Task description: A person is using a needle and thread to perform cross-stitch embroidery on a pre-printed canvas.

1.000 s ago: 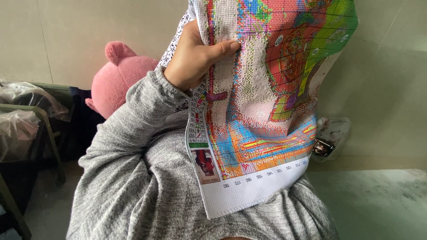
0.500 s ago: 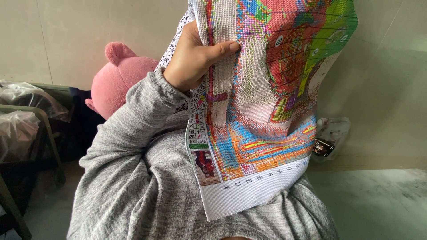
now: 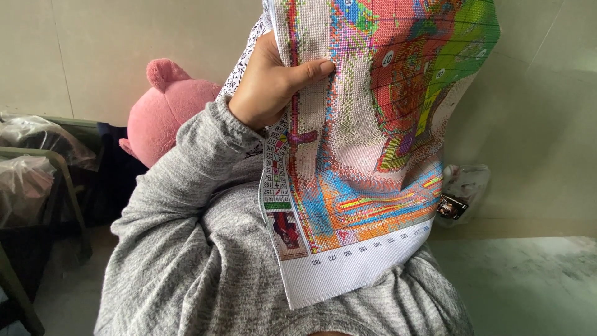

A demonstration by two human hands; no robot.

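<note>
The left hand (image 3: 270, 84) pinches the cross-stitch canvas (image 3: 367, 143), thumb pressed over its front. Much of the printed pattern looks stitched; pale patches remain bare. The right hand is hidden.

There is only one view, and it is coming from a camera sitting on the person's head. It is looking down and a little forward, along the grey sleeve (image 3: 180, 205). It is staying very close to the colourful stitching cloth (image 3: 373, 143), which is filling the top middle. The floor (image 3: 528, 280) is showing far below, at the bottom right corner.
</note>
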